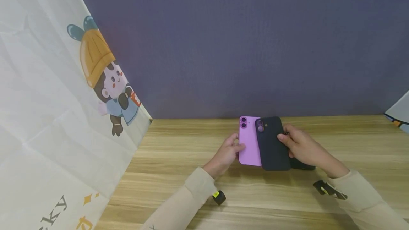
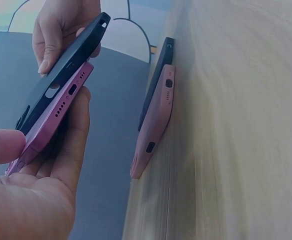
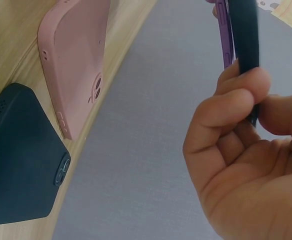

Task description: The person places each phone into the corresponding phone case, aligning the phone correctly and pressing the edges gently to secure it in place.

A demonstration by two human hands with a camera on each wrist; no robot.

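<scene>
A bare purple phone (image 1: pixel 249 144) is gripped along its left edge by my left hand (image 1: pixel 225 153), back and two camera lenses facing me. My right hand (image 1: pixel 303 146) pinches the right side of a black phone case (image 1: pixel 274 148), thumb on its back. The case overlaps the right part of the phone, slightly tilted. In the left wrist view, the case (image 2: pixel 68 65) lies at an angle along the back of the purple phone (image 2: pixel 61 110), its bottom cutouts visible beside the phone's charging port.
Below the hands, a pink-cased phone (image 3: pixel 78 60) and a dark-cased phone (image 3: pixel 21 165) lie on the wooden table (image 1: pixel 179 152). A dark blue panel (image 1: pixel 239 45) rises behind the table. A white printed sheet (image 1: pixel 48 98) stands at the left.
</scene>
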